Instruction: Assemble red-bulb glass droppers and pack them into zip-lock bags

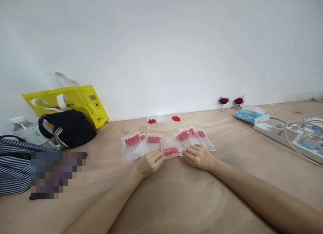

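Several clear bags of white sticks with red tips lie fanned out on the wooden table. Between my hands is a middle bag (171, 151), its red tips toward me. My left hand (151, 162) is closed at its left corner, and my right hand (197, 156) is closed at its right corner. Left of it lie a bag (153, 140) and an overlapping pair (132, 143); to the right, more bags (186, 136) overlap just beyond my right hand. Farther back, against the wall, rests another clear bag (164, 119) with red tips at both ends.
A yellow bag (87, 106), a black pouch (75, 129), a plastic bottle (22, 124) and striped cloth (15, 166) are at the left. Two red roses (224, 100), a blue tissue pack (251, 115) and a white power strip (292, 141) with cables stand on the table (176, 200) at right.
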Tool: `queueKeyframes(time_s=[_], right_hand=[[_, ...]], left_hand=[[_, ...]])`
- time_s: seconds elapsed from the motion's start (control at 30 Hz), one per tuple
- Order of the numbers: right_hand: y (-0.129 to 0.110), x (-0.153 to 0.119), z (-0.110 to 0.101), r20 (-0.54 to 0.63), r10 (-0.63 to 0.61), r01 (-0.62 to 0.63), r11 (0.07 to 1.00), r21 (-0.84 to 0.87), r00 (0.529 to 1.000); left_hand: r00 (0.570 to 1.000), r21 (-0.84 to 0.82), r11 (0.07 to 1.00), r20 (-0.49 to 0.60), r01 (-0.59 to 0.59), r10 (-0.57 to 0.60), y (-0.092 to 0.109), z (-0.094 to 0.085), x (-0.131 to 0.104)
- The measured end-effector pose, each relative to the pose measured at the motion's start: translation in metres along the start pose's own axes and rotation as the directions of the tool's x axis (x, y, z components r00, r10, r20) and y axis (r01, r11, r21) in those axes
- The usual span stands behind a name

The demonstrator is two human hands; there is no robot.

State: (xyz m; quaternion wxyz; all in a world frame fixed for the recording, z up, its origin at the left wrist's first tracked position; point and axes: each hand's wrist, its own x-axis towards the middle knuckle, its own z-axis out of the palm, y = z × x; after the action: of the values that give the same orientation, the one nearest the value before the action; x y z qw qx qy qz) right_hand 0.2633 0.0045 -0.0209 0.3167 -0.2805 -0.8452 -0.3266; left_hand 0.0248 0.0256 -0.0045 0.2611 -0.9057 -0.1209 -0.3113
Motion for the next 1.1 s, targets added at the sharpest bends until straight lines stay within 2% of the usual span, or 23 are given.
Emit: queueKeyframes(time_s=[0.13,0.37,0.77,1.1], right_hand=[[-0.016,0.014,0.001,-0.017,0.048,-0.048,0.999,0.025,0.999],[-0.035,0.037,0.022,-0.033,-0.020,0.021,0.999,0.029,0.999],[-0.030,0.041,0.022,0.031,-0.093,0.093,0.996,0.002,0.995],[-0.003,0.008,0.002,0.082,-0.043,0.045,0.999,-0.022,0.996]], left_hand=[[1.000,0.002,1.000,0.008,0.017,-0.017,0.001,-0.001,0.001],[0.998,-0.017,0.998,0.009,0.054,-0.054,0.000,-0.001,-0.001],[0.997,-0.050,0.996,0.006,0.080,-0.080,0.001,-0.004,0.001],[0.990,-0.099,0.985,0.021,0.144,-0.142,0.001,0.002,-0.005]])
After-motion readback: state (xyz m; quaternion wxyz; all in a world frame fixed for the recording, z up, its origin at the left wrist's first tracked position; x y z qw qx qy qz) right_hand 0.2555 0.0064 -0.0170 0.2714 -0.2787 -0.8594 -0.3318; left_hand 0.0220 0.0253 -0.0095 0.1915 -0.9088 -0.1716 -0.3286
